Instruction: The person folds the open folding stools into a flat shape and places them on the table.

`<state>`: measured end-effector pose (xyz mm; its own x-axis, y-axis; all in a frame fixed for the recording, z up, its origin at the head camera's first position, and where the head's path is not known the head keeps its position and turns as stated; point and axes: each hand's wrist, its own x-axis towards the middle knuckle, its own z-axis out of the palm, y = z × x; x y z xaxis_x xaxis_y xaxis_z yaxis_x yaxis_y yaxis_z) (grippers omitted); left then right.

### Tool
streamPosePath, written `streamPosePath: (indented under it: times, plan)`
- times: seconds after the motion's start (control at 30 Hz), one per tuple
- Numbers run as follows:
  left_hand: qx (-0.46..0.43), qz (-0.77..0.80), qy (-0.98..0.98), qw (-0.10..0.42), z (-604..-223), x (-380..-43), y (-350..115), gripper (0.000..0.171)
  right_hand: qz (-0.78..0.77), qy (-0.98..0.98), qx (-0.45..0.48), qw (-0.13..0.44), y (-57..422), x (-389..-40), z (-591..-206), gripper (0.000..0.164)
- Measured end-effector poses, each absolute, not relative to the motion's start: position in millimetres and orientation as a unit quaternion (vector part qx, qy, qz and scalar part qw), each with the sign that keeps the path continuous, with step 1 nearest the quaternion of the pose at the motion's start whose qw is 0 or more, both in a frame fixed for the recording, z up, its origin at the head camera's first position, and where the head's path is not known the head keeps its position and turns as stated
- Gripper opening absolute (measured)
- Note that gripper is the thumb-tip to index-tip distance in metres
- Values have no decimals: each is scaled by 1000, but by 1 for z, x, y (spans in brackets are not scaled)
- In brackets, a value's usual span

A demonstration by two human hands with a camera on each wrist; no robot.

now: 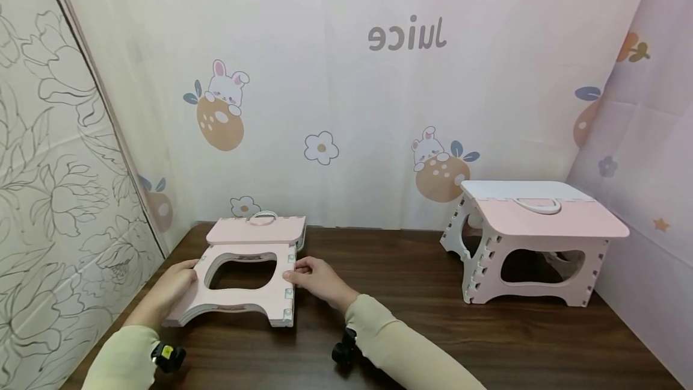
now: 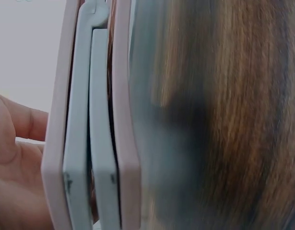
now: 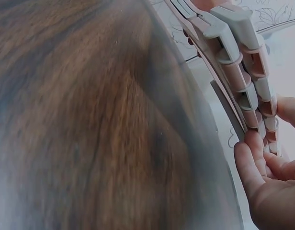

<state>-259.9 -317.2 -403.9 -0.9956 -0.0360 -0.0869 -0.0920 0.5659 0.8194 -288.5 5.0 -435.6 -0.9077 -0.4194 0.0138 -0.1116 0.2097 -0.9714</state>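
The left hand [image 1: 172,294] and right hand [image 1: 320,280] grip opposite sides of 1 flat-folded pink-and-white plastic stool [image 1: 243,298]; 1 unfolded pink-and-white plastic stool [image 1: 547,221] stands well to their right

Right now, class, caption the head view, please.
Left hand and right hand hold a folded stool; an unfolded stool stands apart.

One folded stool [image 1: 240,298] is showing at lower left, one unfolded stool [image 1: 536,224] at right, making two. One left hand [image 1: 170,290] and one right hand [image 1: 319,281] are appearing at lower left. Two wrist cameras [image 1: 170,359] are showing below. One table [image 1: 379,294] is spanning the bottom. Two printed rabbits [image 1: 224,90] are peeking above center.
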Motion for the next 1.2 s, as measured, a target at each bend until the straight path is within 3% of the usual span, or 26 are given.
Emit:
streamPosePath:
  times: [0.6,1.2]
  plan:
    - [-55,361,931,2,-411,-256,-333,60,-608,765,-152,145,-17,-284,-440,46]
    - [-63,370,927,22,-416,-256,-348,62,-607,767,-149,144,-32,-283,-439,43]
